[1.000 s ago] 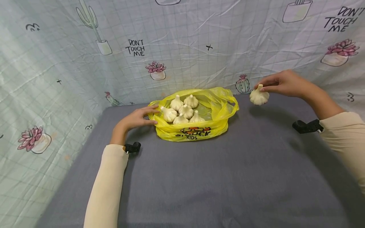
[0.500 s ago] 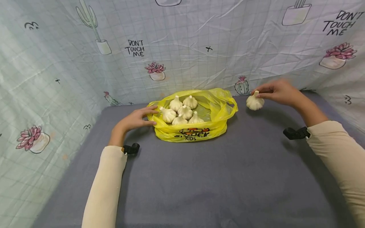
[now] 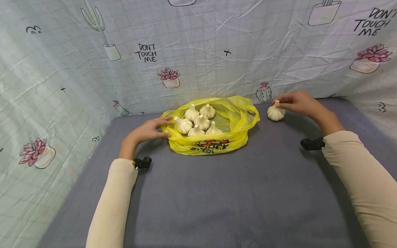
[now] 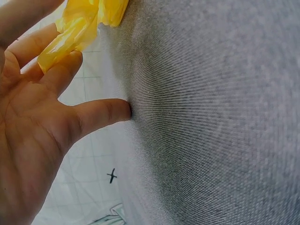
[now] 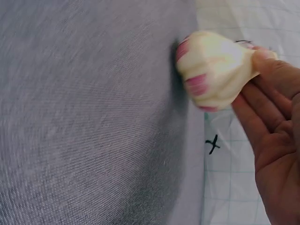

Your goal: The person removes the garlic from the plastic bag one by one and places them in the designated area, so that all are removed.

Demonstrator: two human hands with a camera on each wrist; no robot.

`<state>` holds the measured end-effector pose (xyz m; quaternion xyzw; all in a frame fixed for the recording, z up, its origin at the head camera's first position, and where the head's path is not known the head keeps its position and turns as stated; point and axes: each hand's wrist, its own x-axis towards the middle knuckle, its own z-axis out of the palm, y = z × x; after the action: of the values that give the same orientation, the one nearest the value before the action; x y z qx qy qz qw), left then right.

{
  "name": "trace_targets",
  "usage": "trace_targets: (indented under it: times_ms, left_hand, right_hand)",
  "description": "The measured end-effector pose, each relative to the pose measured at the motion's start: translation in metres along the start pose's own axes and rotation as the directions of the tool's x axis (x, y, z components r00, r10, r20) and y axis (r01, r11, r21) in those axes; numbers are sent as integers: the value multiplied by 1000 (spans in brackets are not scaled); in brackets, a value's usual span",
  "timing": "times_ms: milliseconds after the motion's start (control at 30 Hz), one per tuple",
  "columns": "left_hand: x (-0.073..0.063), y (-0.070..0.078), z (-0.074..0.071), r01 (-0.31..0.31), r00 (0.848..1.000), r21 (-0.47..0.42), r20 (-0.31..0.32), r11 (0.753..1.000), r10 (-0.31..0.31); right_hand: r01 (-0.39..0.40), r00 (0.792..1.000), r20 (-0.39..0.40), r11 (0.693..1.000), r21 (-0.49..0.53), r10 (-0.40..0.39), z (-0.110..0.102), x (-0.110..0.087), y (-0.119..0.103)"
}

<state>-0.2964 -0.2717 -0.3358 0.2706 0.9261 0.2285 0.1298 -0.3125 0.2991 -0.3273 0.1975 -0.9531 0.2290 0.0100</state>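
Note:
A yellow plastic bag stands with its mouth spread on the grey table, several white garlic bulbs inside it. At its left rim is my left hand, fingers spread and touching the plastic; the left wrist view shows the yellow edge against the fingers, the thumb stretched out apart from it. To the right of the bag, my right hand pinches one garlic bulb by its stem. This bulb, with pink patches in the right wrist view, is upright and low over the table; whether it touches the cloth I cannot tell.
A grey cloth covers the table. Behind and to the left hangs a pale curtain printed with cacti and lettering, close to the table's far edge. The bag's right handle loops out toward the held bulb.
My right hand has lowered the garlic bulb and brought it a little left, closer to the bag. My left hand stays at the bag's rim.

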Motion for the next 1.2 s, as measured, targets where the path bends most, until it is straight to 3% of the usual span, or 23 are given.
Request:
trace_targets:
  times_ms: [200, 367, 767, 1000, 1200]
  left_hand:
    - [1, 1, -3, -3, 1000, 24, 0, 1000, 3]
    - [0, 2, -4, -1, 1000, 23, -8, 1000, 1]
    - [-2, 1, 3, 9, 1000, -1, -5, 1000, -9]
    - [-3, -1, 4, -10, 1000, 20, -11, 1000, 10]
    - [-3, 2, 2, -11, 1000, 18, -4, 1000, 12]
  right_hand:
    - [-16, 1000, 15, 999, 29, 16, -1, 3, 2]
    - [-22, 1000, -20, 995, 95, 24, 1, 2, 3]
    - [-32, 998, -45, 988, 152, 39, -1, -18, 1]
    - [48, 992, -127, 985, 168, -27, -8, -24, -4]
    - [90, 983, -165, 992, 83, -76, -14, -28, -16]
